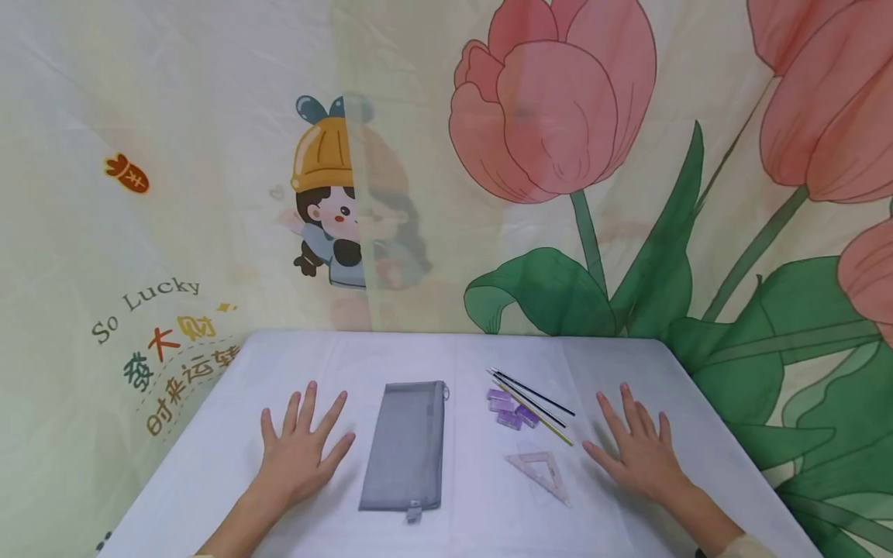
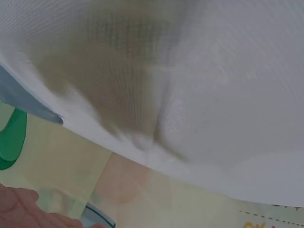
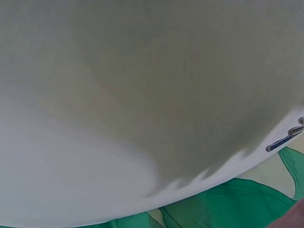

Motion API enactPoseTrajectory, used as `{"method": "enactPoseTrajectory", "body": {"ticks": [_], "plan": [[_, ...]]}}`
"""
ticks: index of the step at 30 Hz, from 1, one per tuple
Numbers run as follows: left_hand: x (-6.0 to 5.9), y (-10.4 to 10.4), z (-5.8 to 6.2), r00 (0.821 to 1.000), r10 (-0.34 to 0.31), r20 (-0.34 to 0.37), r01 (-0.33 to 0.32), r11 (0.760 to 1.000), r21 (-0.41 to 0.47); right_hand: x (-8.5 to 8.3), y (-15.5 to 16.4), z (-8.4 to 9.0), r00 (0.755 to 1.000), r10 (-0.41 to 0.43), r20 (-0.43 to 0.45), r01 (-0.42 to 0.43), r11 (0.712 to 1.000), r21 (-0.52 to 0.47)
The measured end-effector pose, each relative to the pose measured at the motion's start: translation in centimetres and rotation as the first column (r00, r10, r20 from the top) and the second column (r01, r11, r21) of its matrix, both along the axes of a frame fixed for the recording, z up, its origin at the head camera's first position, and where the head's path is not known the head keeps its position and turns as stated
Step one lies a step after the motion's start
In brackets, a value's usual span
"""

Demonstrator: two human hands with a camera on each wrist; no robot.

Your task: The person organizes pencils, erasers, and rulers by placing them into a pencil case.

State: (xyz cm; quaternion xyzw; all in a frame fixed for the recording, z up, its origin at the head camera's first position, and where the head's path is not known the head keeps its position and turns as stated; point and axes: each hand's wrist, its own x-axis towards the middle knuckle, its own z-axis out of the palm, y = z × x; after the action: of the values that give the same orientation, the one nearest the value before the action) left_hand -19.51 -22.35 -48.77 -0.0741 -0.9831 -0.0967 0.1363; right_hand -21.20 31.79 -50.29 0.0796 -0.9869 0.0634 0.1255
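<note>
My left hand [image 1: 300,449] hovers palm down with spread fingers, left of a grey mesh zip pouch [image 1: 403,446], which lies flat with its zip along the right side. My right hand [image 1: 642,457] is spread the same way, holding nothing. To its left lie three thin pencils [image 1: 537,395], two dark and one yellowish, side by side at a slant. Several small purple wrapped blocks [image 1: 509,419], perhaps erasers, sit against them. Nearer to me is a clear set square [image 1: 546,473]. In the right wrist view, pencil ends [image 3: 280,143] show at the right edge.
A white-covered table [image 1: 314,535] carries everything. Right behind it hangs a curtain [image 1: 418,310] printed with tulips, a cartoon figure and lettering. Both hands cast soft shadows on the tabletop in the wrist views.
</note>
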Motion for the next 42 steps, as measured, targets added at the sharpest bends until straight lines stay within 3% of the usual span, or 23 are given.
{"method": "enactPoseTrajectory", "body": {"ticks": [16, 36, 42], "plan": [[-0.2, 2.1, -0.3, 0.999, -0.038, -0.018, 0.039, 0.999, 0.031, -1.0, -0.9, 0.4, 0.999, 0.044, 0.013, -0.043, 0.999, -0.023], [-0.3, 10.4, -0.3, 0.981, -0.195, 0.010, 0.194, 0.979, 0.066, -2.0, -2.5, 0.1, 0.996, 0.059, 0.074, -0.057, 0.998, -0.025], [-0.3, 12.0, -0.2, 0.977, -0.207, 0.055, 0.204, 0.978, 0.048, -2.4, -2.8, 0.3, 0.994, 0.080, 0.078, -0.079, 0.997, -0.027]]}}
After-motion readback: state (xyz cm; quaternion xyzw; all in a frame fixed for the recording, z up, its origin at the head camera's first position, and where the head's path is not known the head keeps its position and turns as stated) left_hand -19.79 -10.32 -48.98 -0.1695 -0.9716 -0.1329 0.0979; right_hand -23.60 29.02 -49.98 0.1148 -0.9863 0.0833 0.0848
